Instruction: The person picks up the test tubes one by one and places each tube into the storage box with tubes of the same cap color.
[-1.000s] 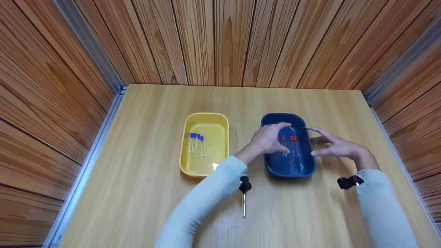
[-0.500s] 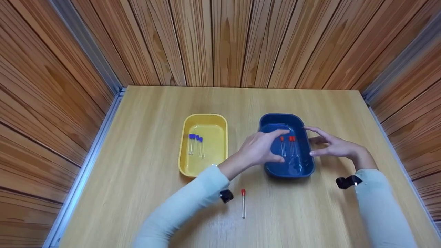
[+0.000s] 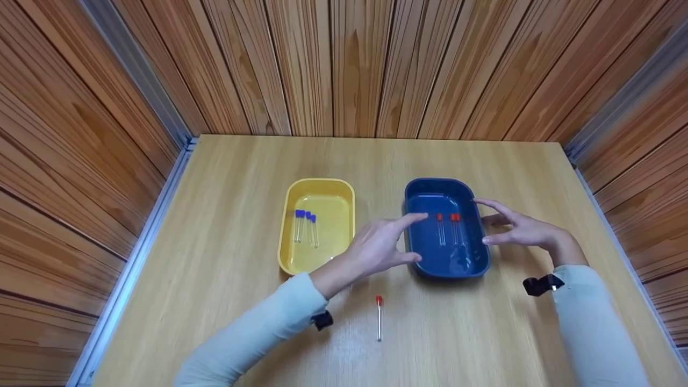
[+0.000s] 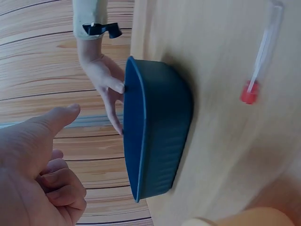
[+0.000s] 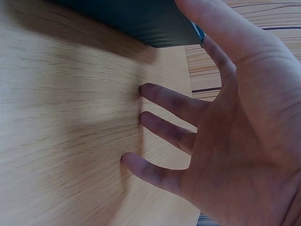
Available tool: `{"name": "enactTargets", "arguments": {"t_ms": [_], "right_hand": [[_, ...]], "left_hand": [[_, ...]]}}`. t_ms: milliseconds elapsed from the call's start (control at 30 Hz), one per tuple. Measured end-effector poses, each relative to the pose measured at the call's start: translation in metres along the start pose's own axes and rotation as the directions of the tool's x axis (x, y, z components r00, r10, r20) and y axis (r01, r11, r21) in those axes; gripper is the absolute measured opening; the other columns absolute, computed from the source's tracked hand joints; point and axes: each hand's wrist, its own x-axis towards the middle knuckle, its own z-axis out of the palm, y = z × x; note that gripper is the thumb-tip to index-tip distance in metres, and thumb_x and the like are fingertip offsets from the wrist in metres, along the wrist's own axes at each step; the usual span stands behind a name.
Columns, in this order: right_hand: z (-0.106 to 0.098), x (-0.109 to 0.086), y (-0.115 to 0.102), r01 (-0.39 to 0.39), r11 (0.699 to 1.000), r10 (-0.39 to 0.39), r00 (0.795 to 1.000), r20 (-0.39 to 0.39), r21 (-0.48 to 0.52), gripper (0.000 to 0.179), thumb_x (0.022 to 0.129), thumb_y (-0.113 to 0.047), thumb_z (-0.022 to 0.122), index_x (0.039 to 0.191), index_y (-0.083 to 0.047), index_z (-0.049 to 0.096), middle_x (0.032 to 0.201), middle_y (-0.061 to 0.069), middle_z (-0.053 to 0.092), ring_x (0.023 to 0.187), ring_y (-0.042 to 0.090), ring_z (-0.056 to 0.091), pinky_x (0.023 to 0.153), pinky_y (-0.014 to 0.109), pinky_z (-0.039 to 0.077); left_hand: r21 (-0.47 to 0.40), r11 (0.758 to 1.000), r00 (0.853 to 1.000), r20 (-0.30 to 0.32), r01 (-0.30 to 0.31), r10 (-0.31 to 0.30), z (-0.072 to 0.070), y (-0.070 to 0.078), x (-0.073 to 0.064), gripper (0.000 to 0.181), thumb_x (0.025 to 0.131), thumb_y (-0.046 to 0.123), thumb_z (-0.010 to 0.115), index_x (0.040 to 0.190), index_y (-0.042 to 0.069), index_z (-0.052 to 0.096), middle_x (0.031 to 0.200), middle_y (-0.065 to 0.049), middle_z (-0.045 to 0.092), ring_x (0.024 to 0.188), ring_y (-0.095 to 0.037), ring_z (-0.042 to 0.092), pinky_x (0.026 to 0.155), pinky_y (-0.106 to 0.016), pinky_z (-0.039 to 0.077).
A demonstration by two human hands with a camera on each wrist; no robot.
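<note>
In the head view my left hand point(image 3: 371, 247) hovers at the left edge of the blue tray point(image 3: 446, 266), thumb and forefinger spread and nothing between them. Its other fingers curl loosely in the left wrist view. My right hand point(image 3: 529, 228) touches the tray's right rim with thumb and forefinger tips set apart. In the right wrist view its other fingers point(image 5: 162, 96) reach down to the tabletop. Inside the blue tray lie several test tubes with red caps point(image 3: 455, 217). One more red-capped test tube point(image 3: 379, 320) lies on the table in front of the trays.
Left of the blue tray stands a yellow tray point(image 3: 337, 215), holding several test tubes with blue-purple caps point(image 3: 299, 214). Both trays rest on a light wooden table point(image 3: 226, 215). Wood-panelled walls point(image 3: 355, 64) enclose the back and sides.
My left hand has drawn back leftward from over the blue tray, bringing its red-capped tubes and the cap of the tube on the table into full view. The right hand stays at the rim.
</note>
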Motion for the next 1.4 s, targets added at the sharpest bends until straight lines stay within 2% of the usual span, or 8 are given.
{"name": "enactTargets", "arguments": {"t_ms": [67,200,500,700,967,1100,1233,1400], "right_hand": [[0.0,0.0,0.0,0.008,1.0,-0.008,1.0,-0.003,0.001,0.1,0.106,-0.029,0.076,0.182,-0.026,0.011,0.18,0.037,0.032,0.164,0.066,0.028,0.123,0.094,0.026],[0.001,0.001,0.0,0.012,1.0,-0.012,1.0,-0.005,0.004,0.1,0.106,-0.028,0.077,0.182,-0.025,0.012,0.18,0.037,0.033,0.164,0.067,0.028,0.123,0.093,0.027],[0.001,0.001,0.0,-0.004,1.0,0.004,1.0,-0.007,-0.003,0.101,0.106,-0.031,0.077,0.182,-0.028,0.011,0.181,0.035,0.031,0.164,0.066,0.028,0.123,0.094,0.027],[0.0,0.002,0.0,0.008,1.0,-0.008,1.0,-0.009,0.001,0.101,0.107,-0.029,0.077,0.182,-0.027,0.011,0.18,0.035,0.032,0.164,0.066,0.028,0.123,0.094,0.028],[0.001,0.0,0.0,-0.002,1.0,0.002,1.0,-0.009,0.005,0.1,0.107,-0.03,0.077,0.182,-0.029,0.011,0.18,0.036,0.032,0.164,0.067,0.027,0.123,0.094,0.025],[0.001,0.0,0.001,0.014,1.0,-0.014,1.0,-0.014,0.004,0.1,0.106,-0.028,0.077,0.182,-0.026,0.012,0.179,0.037,0.033,0.164,0.067,0.029,0.122,0.094,0.028],[0.001,0.0,0.001,0.017,1.0,-0.017,1.0,-0.014,0.008,0.1,0.106,-0.027,0.077,0.182,-0.026,0.012,0.179,0.037,0.033,0.165,0.067,0.028,0.123,0.093,0.029],[0.0,0.0,0.001,0.018,1.0,-0.018,1.0,-0.012,-0.002,0.099,0.107,-0.028,0.076,0.182,-0.026,0.012,0.18,0.037,0.033,0.165,0.067,0.028,0.123,0.094,0.027]], "left_hand": [[0.005,1.0,1.0,-0.012,-0.015,0.015,0.001,-0.002,-0.006,0.082,0.098,0.043,0.089,0.17,0.032,0.051,0.106,-0.003,0.083,0.07,-0.011,0.057,0.059,-0.017,0.037],[0.046,0.998,0.999,-0.025,-0.045,0.046,0.002,-0.006,-0.018,0.08,0.099,0.044,0.089,0.169,0.031,0.053,0.105,-0.004,0.083,0.07,-0.012,0.056,0.058,-0.018,0.033],[0.052,0.998,0.999,-0.028,-0.038,0.039,0.009,-0.018,-0.041,0.075,0.101,0.048,0.085,0.168,0.034,0.054,0.13,-0.002,0.085,0.078,-0.01,0.065,0.059,-0.016,0.041],[0.029,0.999,0.997,-0.066,-0.036,0.038,0.021,-0.025,-0.055,0.076,0.101,0.052,0.083,0.168,0.034,0.053,0.14,-0.005,0.082,0.072,-0.009,0.062,0.057,-0.016,0.041],[0.021,0.997,0.995,-0.062,-0.072,0.074,0.038,-0.035,-0.071,0.083,0.094,0.062,0.086,0.165,0.03,0.057,0.134,-0.006,0.085,0.083,-0.01,0.069,0.07,-0.017,0.053],[0.055,0.996,0.997,-0.013,-0.076,0.077,0.05,-0.042,-0.077,0.089,0.09,0.066,0.088,0.165,0.03,0.056,0.11,-0.001,0.086,0.074,-0.005,0.058,0.064,-0.016,0.044],[0.092,0.993,0.997,0.02,-0.072,0.07,0.059,-0.049,-0.083,0.098,0.084,0.067,0.093,0.165,0.029,0.054,0.079,0.007,0.068,0.066,-0.002,0.047,0.06,-0.017,0.034],[0.026,1.0,0.996,0.095,-0.006,0.004,0.066,-0.058,-0.088,0.108,0.079,0.066,0.097,0.168,0.027,0.049,0.076,0.012,0.051,0.064,-0.005,0.044,0.063,-0.02,0.033]]}}
